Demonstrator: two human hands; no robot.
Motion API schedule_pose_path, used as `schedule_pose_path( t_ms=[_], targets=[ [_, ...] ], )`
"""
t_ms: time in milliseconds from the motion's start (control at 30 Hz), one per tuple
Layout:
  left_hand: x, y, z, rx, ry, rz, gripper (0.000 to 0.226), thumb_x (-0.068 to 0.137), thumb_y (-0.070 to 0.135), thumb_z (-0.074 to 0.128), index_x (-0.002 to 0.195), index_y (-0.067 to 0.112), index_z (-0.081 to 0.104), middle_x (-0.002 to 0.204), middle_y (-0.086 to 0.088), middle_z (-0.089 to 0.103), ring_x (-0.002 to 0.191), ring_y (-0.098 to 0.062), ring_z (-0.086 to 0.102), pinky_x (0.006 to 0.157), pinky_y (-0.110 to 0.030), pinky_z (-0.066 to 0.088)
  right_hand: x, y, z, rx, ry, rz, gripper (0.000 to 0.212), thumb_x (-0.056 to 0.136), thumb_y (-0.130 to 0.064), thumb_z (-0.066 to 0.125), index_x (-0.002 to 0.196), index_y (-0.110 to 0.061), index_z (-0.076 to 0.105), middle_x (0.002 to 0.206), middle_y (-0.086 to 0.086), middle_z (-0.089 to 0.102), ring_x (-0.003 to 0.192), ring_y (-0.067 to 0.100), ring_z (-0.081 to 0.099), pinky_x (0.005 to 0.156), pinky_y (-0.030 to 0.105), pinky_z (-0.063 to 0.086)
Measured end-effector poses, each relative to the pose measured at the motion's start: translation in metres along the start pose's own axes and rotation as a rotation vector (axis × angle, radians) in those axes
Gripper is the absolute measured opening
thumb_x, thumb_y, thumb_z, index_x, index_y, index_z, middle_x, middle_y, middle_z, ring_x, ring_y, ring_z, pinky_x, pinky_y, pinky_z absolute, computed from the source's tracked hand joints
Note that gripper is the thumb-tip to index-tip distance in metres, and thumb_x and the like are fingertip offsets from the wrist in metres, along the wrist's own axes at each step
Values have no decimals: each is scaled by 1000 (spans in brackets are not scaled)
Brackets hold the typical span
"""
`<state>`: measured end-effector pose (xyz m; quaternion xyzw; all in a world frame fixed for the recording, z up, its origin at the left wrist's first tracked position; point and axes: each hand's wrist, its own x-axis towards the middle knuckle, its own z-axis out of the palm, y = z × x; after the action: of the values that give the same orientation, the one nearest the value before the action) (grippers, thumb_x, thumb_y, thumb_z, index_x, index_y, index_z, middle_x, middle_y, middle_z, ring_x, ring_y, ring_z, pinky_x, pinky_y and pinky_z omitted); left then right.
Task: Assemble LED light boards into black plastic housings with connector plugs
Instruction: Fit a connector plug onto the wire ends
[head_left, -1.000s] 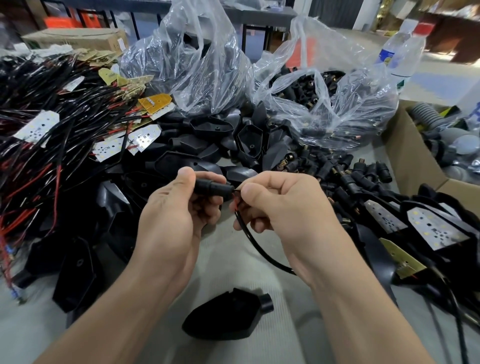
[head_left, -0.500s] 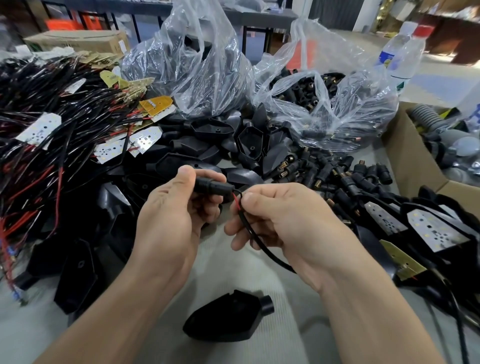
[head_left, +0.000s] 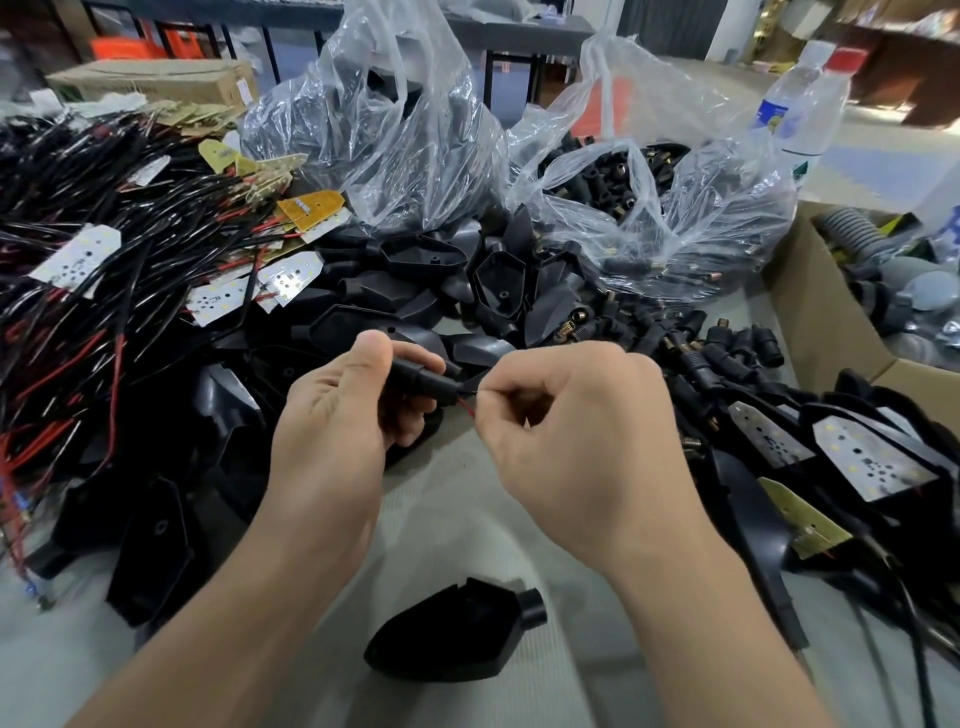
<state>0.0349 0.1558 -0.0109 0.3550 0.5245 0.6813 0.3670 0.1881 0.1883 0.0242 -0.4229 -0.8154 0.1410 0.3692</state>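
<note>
Mostly the grey table (head_left: 457, 525) is hemmed in. A heap of black and red wires (head_left: 78, 244) with small boards among them fills the left side. A pile of black housings (head_left: 498, 280) and two clear plastic bags (head_left: 400, 130) close off the far side. Loose plugs (head_left: 727, 345) and a cardboard box (head_left: 815, 317) stand to the right, and LED boards (head_left: 872, 460) sitting in black shells lie along the right edge. The only bare stretch is the strip down the middle, from under the hands toward the near edge. A single black housing (head_left: 457, 642) lies there between the forearms, its round neck pointing right. Above that strip the left hand (head_left: 332, 415) grips a black connector plug (head_left: 423, 376), thumb on top and fingers curled beneath. The right hand (head_left: 571, 431), just beside it, has its fingers curled in and pinches thin wiring at the plug's end. A short red wire (head_left: 466, 409) shows between the plug and the fingertips.
</note>
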Motion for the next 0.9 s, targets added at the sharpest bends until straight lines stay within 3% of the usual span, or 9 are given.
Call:
schedule_pose_path(
  t_ms=[100, 200, 267, 433, 667, 800, 900],
  targets=[
    [-1, -1, 2, -2, 0, -16, 56, 110, 36, 39, 75, 21, 79, 69, -2, 64, 59, -10, 51, 60, -29, 42, 2, 0, -5, 49, -83, 62, 17, 78, -21, 70, 62, -18, 68, 52, -3, 58, 51, 16, 55, 51, 29, 48],
    [0, -1, 3, 1, -10, -17, 55, 110, 36, 39, 76, 21, 79, 68, -4, 63, 60, -11, 51, 60, -29, 40, 6, 3, -10, 238, -210, 233, 22, 85, -22, 74, 63, -18, 70, 51, 2, 53, 46, 8, 42, 45, 15, 35],
    [-1, -1, 2, 16, -16, -8, 55, 110, 36, 38, 77, 20, 79, 69, -5, 63, 61, -11, 51, 59, -27, 41, 8, 5, -11, 310, -266, 278, 23, 88, -21, 74, 65, -18, 72, 57, 8, 57, 49, 13, 43, 48, 14, 35],
    [-4, -2, 2, 32, -14, -4, 53, 108, 39, 40, 77, 20, 79, 69, -5, 63, 61, -11, 51, 57, -24, 43, 5, 2, -6, 204, -218, 194, 23, 86, -20, 75, 64, -14, 70, 52, 3, 53, 46, 12, 42, 45, 17, 32],
    [-2, -3, 2, -85, -91, -74, 47, 93, 49, 48, 78, 18, 80, 71, -4, 63, 60, -8, 54, 53, -20, 47, 0, -1, 1, 112, -171, 103, 24, 86, -17, 71, 63, -13, 68, 52, 5, 53, 51, 24, 47, 44, 20, 31],
    [5, -5, -1, -162, -48, -62, 53, 108, 38, 43, 77, 18, 80, 69, -1, 66, 59, -7, 54, 54, -20, 48, 3, 1, 5, 416, -213, 245, 19, 87, -21, 75, 69, -22, 75, 53, -3, 59, 47, 5, 45, 48, 18, 35],
    [7, -6, -2, -150, -38, -41, 49, 101, 43, 45, 78, 18, 80, 69, 1, 66, 60, -6, 55, 55, -20, 48, 6, 5, 6, 566, -301, 379, 18, 91, -21, 72, 75, -23, 78, 66, 3, 72, 57, 18, 64, 59, 28, 44]
  ],
)
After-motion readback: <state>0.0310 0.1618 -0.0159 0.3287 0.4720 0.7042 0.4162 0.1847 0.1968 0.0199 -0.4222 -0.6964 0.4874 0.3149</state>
